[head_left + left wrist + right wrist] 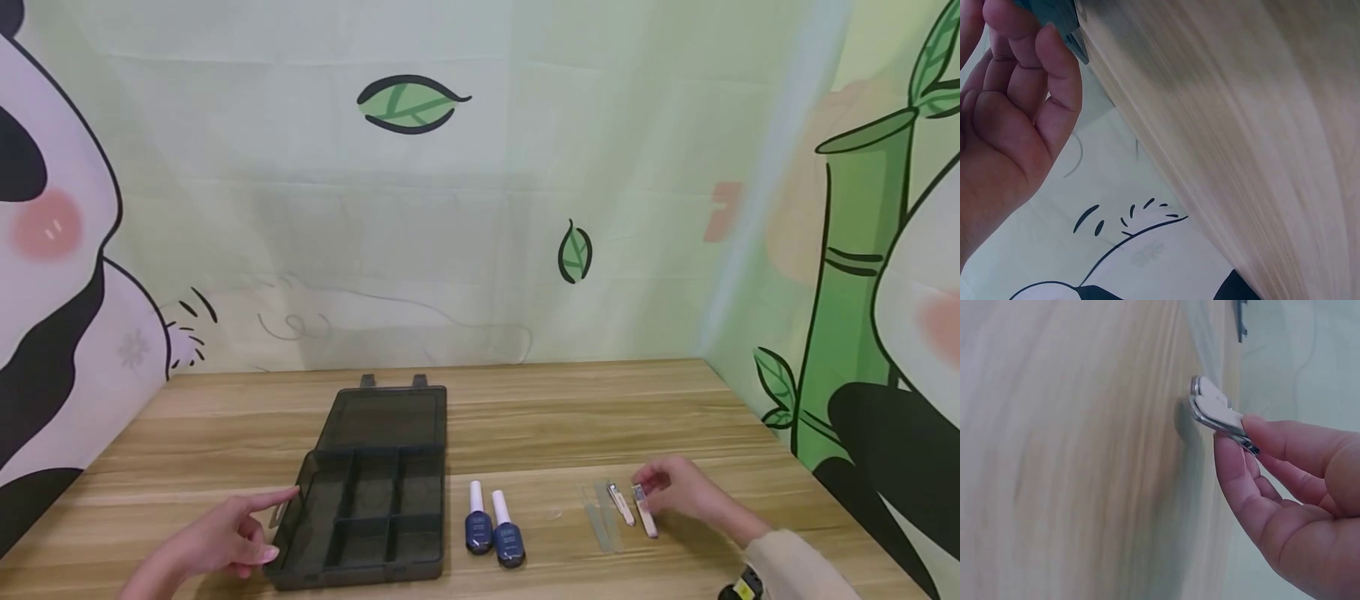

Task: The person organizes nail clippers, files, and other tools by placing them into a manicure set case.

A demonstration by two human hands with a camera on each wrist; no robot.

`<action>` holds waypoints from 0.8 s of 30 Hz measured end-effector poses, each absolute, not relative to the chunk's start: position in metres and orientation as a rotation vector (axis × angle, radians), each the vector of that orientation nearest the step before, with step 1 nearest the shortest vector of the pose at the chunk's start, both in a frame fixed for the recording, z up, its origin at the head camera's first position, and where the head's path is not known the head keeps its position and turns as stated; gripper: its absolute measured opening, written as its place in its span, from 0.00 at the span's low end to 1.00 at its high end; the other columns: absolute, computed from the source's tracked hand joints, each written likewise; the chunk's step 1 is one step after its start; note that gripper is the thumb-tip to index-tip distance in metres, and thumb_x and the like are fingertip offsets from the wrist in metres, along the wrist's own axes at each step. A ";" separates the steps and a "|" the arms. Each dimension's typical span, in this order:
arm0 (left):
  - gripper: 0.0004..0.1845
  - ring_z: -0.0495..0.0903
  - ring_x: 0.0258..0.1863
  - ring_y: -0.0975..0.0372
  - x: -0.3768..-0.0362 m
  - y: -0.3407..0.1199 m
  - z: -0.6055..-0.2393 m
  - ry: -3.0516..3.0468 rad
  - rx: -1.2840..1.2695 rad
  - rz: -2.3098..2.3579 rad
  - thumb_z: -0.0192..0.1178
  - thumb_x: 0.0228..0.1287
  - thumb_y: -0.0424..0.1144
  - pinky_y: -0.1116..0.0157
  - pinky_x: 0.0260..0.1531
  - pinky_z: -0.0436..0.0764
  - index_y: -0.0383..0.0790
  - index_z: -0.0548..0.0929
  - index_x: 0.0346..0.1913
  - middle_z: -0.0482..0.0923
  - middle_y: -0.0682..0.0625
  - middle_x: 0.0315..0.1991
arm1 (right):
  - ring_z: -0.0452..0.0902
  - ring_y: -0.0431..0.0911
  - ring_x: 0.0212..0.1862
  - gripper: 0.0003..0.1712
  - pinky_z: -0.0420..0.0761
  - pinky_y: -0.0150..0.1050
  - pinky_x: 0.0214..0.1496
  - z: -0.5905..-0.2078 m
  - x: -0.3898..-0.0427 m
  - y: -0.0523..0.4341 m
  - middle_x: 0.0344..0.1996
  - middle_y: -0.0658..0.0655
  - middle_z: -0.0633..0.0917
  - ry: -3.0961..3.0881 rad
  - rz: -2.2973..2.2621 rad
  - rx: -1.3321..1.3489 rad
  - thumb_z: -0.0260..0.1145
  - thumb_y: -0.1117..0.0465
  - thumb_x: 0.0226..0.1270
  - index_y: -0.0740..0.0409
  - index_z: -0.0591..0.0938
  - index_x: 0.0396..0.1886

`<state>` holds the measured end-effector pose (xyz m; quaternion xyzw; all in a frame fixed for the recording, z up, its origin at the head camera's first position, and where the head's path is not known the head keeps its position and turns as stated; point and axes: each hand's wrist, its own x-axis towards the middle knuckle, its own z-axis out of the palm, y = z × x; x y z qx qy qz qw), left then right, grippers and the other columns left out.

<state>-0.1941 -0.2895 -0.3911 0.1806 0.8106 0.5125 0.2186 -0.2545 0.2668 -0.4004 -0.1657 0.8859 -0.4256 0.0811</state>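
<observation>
Head view: the right hand (678, 492), in the lower right of the frame, pinches a nail clipper (643, 509) between thumb and fingertips. The clipper is a slim, flat metal piece, silvery with a pale lever, lying lengthwise on the wooden table (570, 425). In the right wrist view the same nail clipper (1217, 412) sits at centre right, its rounded end away from the hand and its two shiny leaves stacked. A second clipper (620, 503) lies just to its left, beside two clear strips (602, 518). The left hand (225, 537), lower left, is relaxed and grasps nothing; its forefinger reaches toward the near left corner of an open, dark translucent compartment box (360, 508). Two dark blue polish bottles (495, 529) with white caps lie side by side right of the box
</observation>
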 end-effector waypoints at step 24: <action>0.40 0.66 0.15 0.64 -0.193 -0.288 -0.389 2.223 0.477 1.436 0.60 0.56 0.32 0.69 0.18 0.69 0.20 0.47 0.63 0.63 0.51 0.16 | 0.78 0.47 0.33 0.23 0.78 0.41 0.38 -0.395 -0.263 0.239 0.33 0.60 0.78 2.127 -1.843 -0.334 0.60 0.75 0.56 0.82 0.65 0.49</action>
